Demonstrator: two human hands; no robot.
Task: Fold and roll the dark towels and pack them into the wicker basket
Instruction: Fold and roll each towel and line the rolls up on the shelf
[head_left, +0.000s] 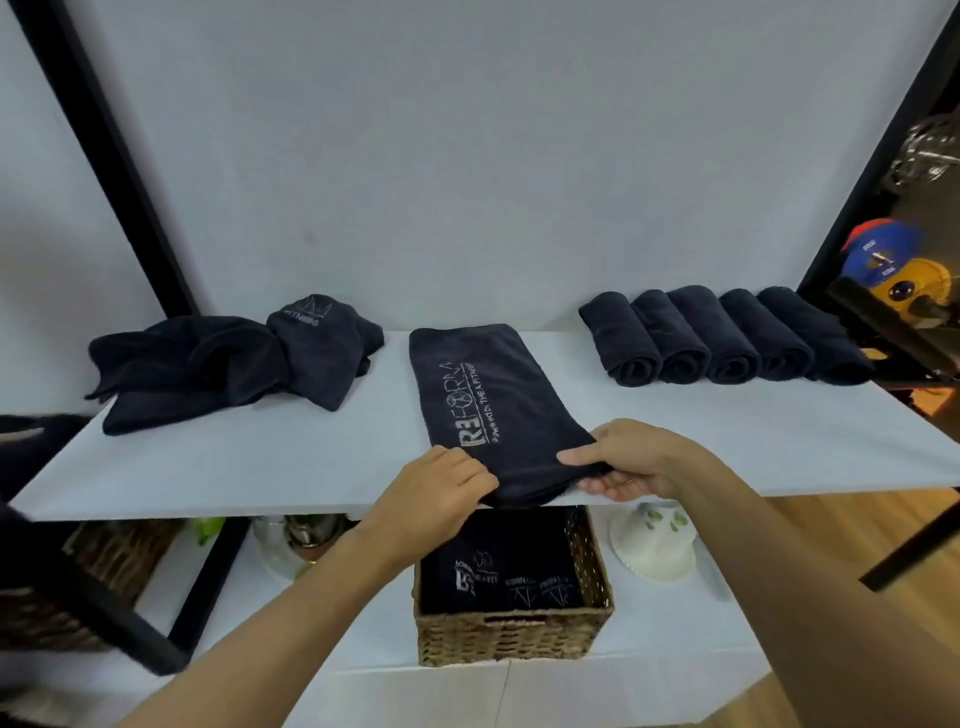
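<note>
Gripping folded towel (483, 395) — both hands (441, 486) (628, 457).

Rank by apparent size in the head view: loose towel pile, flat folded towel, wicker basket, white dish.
1. loose towel pile
2. flat folded towel and wicker basket: too alike to rank; basket partly hidden
3. white dish

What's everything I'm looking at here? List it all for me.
folded towel: one, dark with pale lettering, table middle
rolled towels: five, dark, side by side, table's far right
loose towels: heap, count unclear, dark, table's far left
table: one, white
wicker basket: one, brown, below the table, dark towels inside
leaf-printed object: one, white, right of basket
left hand: grips the folded towel's near end
right hand: pinches that same end
</note>
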